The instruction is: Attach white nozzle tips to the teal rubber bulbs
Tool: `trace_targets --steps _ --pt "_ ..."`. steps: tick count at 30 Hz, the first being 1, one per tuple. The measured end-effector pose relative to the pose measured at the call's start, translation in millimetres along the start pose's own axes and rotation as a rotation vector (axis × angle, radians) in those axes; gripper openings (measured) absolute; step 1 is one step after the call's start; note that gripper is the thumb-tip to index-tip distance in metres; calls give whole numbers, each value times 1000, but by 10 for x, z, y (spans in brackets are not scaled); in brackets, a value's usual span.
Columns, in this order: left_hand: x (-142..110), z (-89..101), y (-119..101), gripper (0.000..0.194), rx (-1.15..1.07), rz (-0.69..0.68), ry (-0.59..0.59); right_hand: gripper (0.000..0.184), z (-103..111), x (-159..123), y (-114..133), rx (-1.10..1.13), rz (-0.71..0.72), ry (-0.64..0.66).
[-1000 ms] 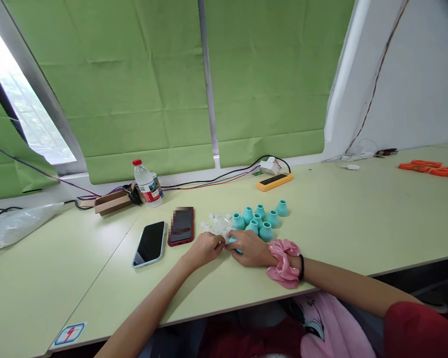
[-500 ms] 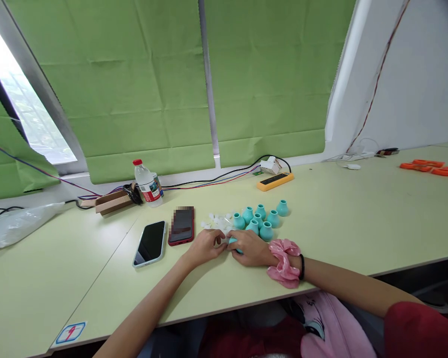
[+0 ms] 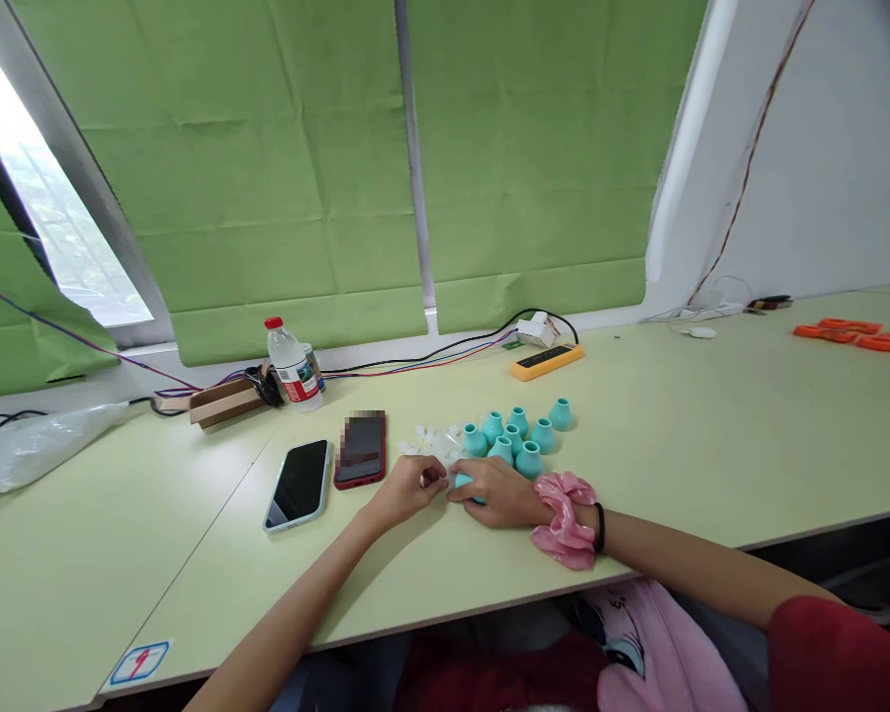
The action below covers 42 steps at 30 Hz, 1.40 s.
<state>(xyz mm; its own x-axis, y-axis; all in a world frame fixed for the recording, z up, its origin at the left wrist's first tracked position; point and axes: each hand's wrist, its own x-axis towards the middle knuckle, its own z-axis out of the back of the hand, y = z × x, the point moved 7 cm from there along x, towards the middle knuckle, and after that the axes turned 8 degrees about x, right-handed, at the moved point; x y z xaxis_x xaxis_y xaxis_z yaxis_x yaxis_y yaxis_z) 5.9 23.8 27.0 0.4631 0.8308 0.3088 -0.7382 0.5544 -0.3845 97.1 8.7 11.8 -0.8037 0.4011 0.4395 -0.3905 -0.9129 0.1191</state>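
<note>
My right hand (image 3: 495, 491) is closed around a small turquoise vase-shaped piece (image 3: 466, 482), which shows between the fingers. Just left of it, my left hand (image 3: 412, 489) has its thumb and forefinger pinched together near that piece; what they hold, if anything, is too small to make out. Beyond my hands lies a scatter of small whitish translucent bits (image 3: 434, 440), partly hidden by my left hand. Several more turquoise vase-shaped pieces (image 3: 529, 460) stand grouped on the table past my right hand, openings upward.
Two phones, one light-framed (image 3: 299, 485) and one red-cased (image 3: 361, 450), lie left of my hands. Farther back are a red-capped bottle (image 3: 294, 366), a cardboard box (image 3: 226, 401), cables and a yellow-orange device (image 3: 547, 362). Orange scissors-like items (image 3: 860, 334) lie far right.
My left hand has drawn slightly left, away from the turquoise piece, leaving a small gap between the hands. My right hand still holds the piece, nearly in the same place.
</note>
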Motion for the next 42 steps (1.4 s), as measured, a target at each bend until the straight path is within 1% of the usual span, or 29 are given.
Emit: trace_targets --steps 2,7,10,13,17,21,23,30,33,39,42 --pt "-2 -11 -11 17 -1 -1 -11 26 -17 -6 -21 5 14 -7" --pt "-5 -52 -54 19 50 -43 11 24 -34 -11 -39 24 0 5" --pt "-2 -34 -68 20 65 -57 -13 25 -13 -16 -31 40 -28 -1" --pt "0 -22 -63 20 49 -57 -8 24 -11 -23 -48 70 -72 -1" --pt "-9 9 -35 22 -6 -38 2 22 -26 -21 -71 89 -77 -21" --pt "-4 -12 7 17 -75 -21 49 20 -37 -23 -75 99 -42 -40" --pt "8 -26 48 16 -104 2 51 20 -45 -29 -80 104 -38 -40" --pt "27 -107 163 22 -288 69 124 19 -76 -54 -146 169 -105 -47" --pt "21 -90 148 20 -253 66 102 20 -87 -53 -150 168 -109 -36" --pt "0 -29 28 18 -91 -8 -25 22 -64 -43 -119 140 -91 -56" --pt "-1 -16 5 18 -65 -24 -47 21 -53 -42 -108 124 -84 -64"
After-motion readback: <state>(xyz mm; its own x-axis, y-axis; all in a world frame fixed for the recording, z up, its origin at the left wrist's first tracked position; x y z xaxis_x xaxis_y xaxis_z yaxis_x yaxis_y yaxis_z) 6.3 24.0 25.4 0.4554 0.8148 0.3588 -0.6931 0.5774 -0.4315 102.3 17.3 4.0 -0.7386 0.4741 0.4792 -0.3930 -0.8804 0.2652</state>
